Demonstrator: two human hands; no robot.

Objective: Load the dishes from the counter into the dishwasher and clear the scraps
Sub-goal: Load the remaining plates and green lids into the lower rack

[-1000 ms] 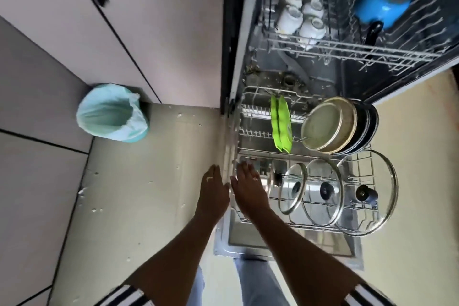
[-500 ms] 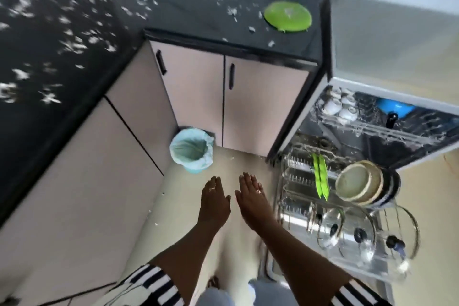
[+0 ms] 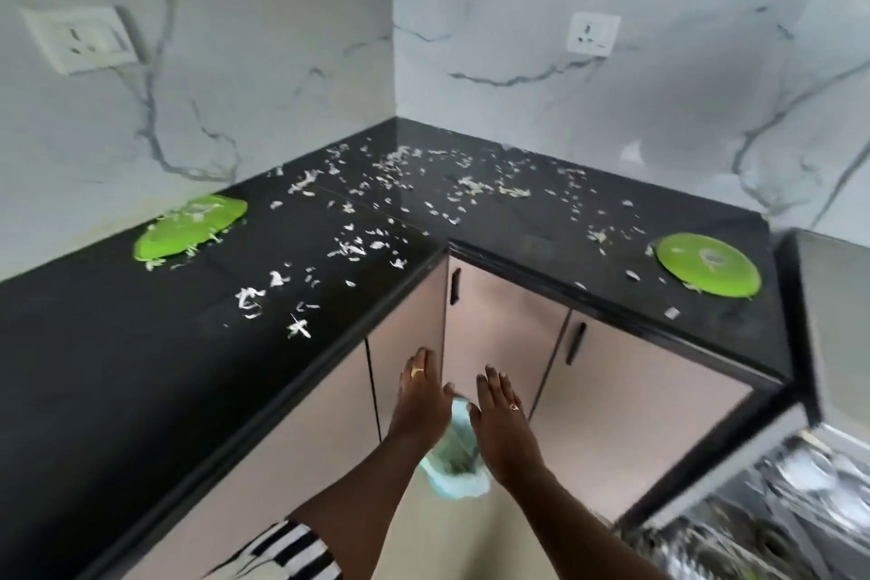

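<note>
My left hand [image 3: 421, 396] and my right hand [image 3: 503, 424] are stretched out in front of me, side by side and a little apart, with the palms turned down. The fingers of both are straight, and they hold nothing. Each hand has a ring on one finger. Under them, on the floor, stands a small bin [image 3: 459, 462] with a pale blue bag in it; my hands hide a part of it.

The black counter [image 3: 141, 344] goes around the corner in an L shape. Two dishes lie on it. The left green plate [image 3: 190, 228] is on the left part, near the wall, with white pieces on it and around it. The right green plate [image 3: 706, 265] is on the right part, near the end of the counter, close to the dishwasher [image 3: 800, 499]. Between the two plates, white scraps [image 3: 400, 184] are spread over the counter, most thickly toward the corner.

Below the counter are pinkish cupboard doors [image 3: 499, 320] with dark handles. The dishwasher at the lower right is open, but its inside is blurred and I cannot tell what is in it. A white socket [image 3: 80, 38] sits on the marble wall [image 3: 282, 61] at the left, and another one at the right.
</note>
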